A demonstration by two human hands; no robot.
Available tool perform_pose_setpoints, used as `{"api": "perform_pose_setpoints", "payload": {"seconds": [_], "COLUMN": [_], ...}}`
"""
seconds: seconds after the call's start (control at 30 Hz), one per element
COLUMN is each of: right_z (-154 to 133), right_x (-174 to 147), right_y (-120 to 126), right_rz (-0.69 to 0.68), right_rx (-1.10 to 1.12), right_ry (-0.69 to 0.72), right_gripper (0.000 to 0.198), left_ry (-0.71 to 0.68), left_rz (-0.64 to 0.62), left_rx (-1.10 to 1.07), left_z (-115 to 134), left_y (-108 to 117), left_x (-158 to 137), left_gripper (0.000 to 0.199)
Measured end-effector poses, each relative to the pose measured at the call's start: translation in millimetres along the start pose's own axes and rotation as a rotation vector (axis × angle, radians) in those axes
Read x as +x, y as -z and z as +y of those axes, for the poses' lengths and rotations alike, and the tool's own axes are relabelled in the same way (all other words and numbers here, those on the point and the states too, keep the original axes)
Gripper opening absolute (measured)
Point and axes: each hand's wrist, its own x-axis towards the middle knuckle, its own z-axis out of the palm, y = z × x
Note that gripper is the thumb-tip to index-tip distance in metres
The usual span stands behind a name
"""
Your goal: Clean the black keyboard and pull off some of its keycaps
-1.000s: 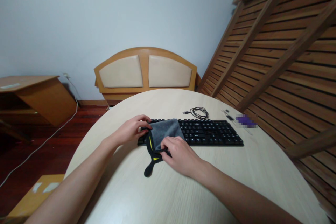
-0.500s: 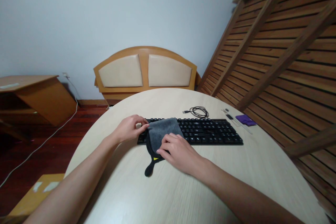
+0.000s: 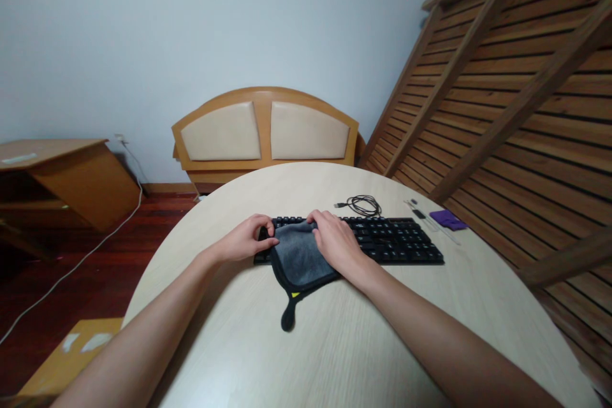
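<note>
A grey cloth with black edging, a small yellow tag and a black hanging loop lies over the left part of a black keyboard. Its near corner drapes onto the table, loop towards me. My left hand pinches the cloth's left edge between thumb and fingers, above the keyboard's left end. Bent over the cloth's far right corner, my right hand grips it there with thumb and fingertips. The keys under the cloth and hands are hidden.
Behind the keyboard lies a coiled black USB cable. To its right are a purple cloth and a thin white tool. The round table has a curved edge; a slatted wooden frame leans at the right.
My right hand has moved from the cloth's near edge to its far right corner. The cloth and its loop have shifted slightly right and towards me; my left hand keeps its pinch.
</note>
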Motion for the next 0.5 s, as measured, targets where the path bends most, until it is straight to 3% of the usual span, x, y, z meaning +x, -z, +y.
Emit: {"api": "perform_pose_setpoints", "payload": {"seconds": [0.17,0.27,0.37,0.5], "right_z": [0,-8,-27,-52], "right_x": [26,30,23,7], "right_y": [2,1,-5,-18], "right_rz": [0.066,0.084,-0.005,-0.101], "right_rx": [0.02,-0.025,-0.008,0.011], "right_ry": [0.099,-0.027,-0.168,-0.155], "right_gripper": [0.027,0.022,0.056,0.104], "left_ry": [0.036,0.022,0.068,0.134], "left_rz": [-0.067,-0.083,0.029,0.15], "left_rx": [-0.092,-0.137,-0.147,-0.139], "left_z": [5,3,-9,-32], "left_y": [1,4,5,2], "left_x": [-1,-1,0,1], "left_gripper": [0.033,0.035,0.04,0.046]}}
